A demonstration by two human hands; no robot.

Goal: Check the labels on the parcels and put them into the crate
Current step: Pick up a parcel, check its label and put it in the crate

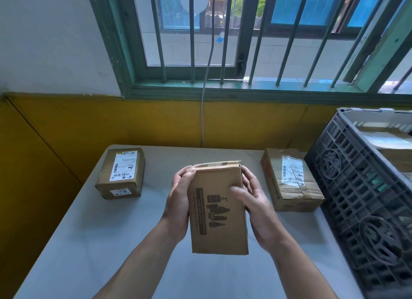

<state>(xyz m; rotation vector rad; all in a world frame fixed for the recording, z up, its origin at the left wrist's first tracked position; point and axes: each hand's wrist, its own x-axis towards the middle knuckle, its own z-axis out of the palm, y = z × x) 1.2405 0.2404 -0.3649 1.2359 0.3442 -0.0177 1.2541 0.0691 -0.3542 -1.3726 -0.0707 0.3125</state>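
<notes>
A cardboard parcel [217,209] is held up over the middle of the grey worktop [89,243], its printed face (dark bottle pictures and a line of text) turned toward the camera. The left hand [178,200] is closed around its left edge, and the right hand [254,205] is closed on its right edge with the thumb laid across the front. A labelled box [121,174] lies on the worktop to the left, a taped labelled parcel [289,180] to the right. Just beside that one stands the dark plastic crate [361,200], with boxes already inside. Behind is a barred window [223,42].
</notes>
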